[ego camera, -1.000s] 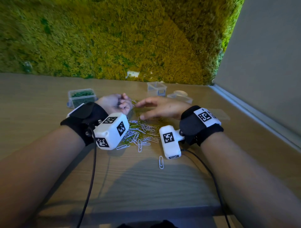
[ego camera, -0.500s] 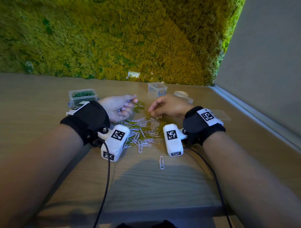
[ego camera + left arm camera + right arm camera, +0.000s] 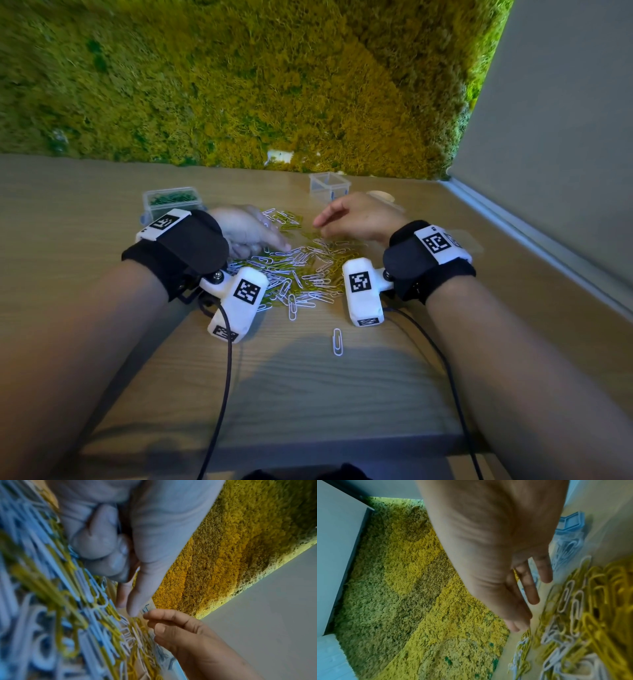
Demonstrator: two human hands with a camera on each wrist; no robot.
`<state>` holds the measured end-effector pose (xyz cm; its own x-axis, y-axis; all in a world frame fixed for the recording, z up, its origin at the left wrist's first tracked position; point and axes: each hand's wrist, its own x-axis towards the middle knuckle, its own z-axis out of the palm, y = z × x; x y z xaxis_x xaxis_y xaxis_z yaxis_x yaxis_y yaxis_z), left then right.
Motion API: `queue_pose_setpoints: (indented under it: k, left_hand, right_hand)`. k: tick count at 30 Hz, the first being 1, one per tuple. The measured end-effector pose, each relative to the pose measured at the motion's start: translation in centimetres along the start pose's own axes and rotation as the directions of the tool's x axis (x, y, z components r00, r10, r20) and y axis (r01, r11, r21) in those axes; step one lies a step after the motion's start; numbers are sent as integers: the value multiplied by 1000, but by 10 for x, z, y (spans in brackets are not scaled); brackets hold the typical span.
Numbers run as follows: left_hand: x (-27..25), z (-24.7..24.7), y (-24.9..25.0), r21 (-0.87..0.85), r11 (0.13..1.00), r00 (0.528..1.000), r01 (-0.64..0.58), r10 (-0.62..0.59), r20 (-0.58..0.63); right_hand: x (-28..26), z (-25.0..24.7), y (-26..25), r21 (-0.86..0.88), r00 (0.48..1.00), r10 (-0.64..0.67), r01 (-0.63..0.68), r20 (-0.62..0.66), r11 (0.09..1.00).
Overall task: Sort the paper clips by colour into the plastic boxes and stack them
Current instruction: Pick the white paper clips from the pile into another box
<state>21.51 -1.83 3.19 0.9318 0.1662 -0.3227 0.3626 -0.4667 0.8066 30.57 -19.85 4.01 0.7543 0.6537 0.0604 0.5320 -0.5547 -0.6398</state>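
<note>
A pile of white and yellow paper clips (image 3: 305, 270) lies mixed on the wooden table between my hands. My left hand (image 3: 253, 236) rests on the pile's left side. In the left wrist view its index finger (image 3: 145, 588) points down onto the clips (image 3: 102, 628), and its other fingers are curled into the palm around white clips. My right hand (image 3: 329, 222) hovers over the pile's far right. Its fingers (image 3: 532, 592) hang relaxed just above the clips (image 3: 590, 615) and hold nothing.
A clear box of green clips (image 3: 171, 202) stands at the far left behind my left wrist. An empty clear box (image 3: 329, 186) stands at the back by the moss wall, with a lid (image 3: 382, 197) beside it. One white clip (image 3: 337, 341) lies alone near me.
My left hand has turned palm down and dropped onto the pile. My right hand went from flat to loosely curved and moved slightly back and right.
</note>
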Motion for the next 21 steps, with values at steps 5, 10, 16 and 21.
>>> queue_pose_setpoints:
  k: [5,10,16,21]
  left_hand:
    - [-2,-1,2,152,988,1000,11,-15,25]
    - [-3,0,4,257,966,999,19,-25,21]
    - [-1,2,5,338,941,998,-8,-12,57]
    - [-2,5,7,401,916,999,4,-18,31]
  right_hand:
    - [-6,13,-17,-79,955,-52,78,292,994]
    - [-5,17,-18,-132,951,-70,114,302,985]
    - [-5,24,-23,-180,952,-72,130,298,975]
    - [-5,26,-27,-304,950,-27,126,310,944]
